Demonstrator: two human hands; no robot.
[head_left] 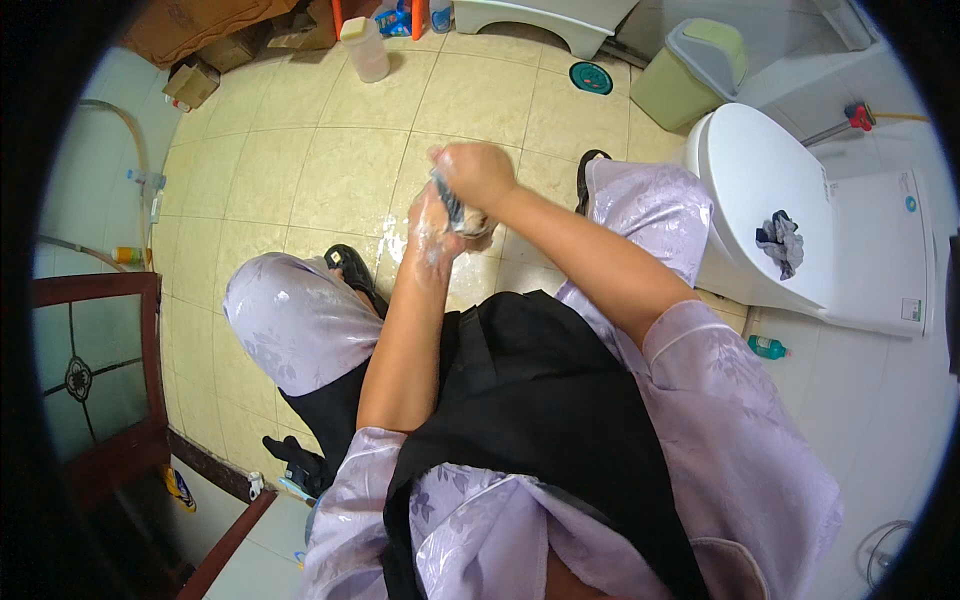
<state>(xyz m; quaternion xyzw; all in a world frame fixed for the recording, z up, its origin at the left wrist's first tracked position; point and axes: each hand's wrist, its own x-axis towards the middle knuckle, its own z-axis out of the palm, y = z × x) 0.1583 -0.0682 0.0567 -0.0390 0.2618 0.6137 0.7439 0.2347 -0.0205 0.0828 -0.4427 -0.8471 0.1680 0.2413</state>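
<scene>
Both my hands are closed together in front of my knees, above the tiled floor. A small wet grey cloth [450, 203], bunched up and striped light and dark, is squeezed between them; its full shape is hidden. White suds coat the fingers and wrist of my left hand [430, 225]. My right hand [476, 178] is curled in a fist over the upper part of the cloth. On the white toilet lid [745, 165] to the right lies a crumpled grey and black cloth bundle [781, 245]. Black cloth [293, 458] hangs at the lower left beside my leg.
A green bin [675, 85] stands beside the toilet, near a round green drain cover [590, 78]. A clear plastic jug [366, 50] and cardboard boxes [190, 84] are at the far side. A brown-framed glass door [100, 370] is on the left. A green bottle [768, 347] lies right.
</scene>
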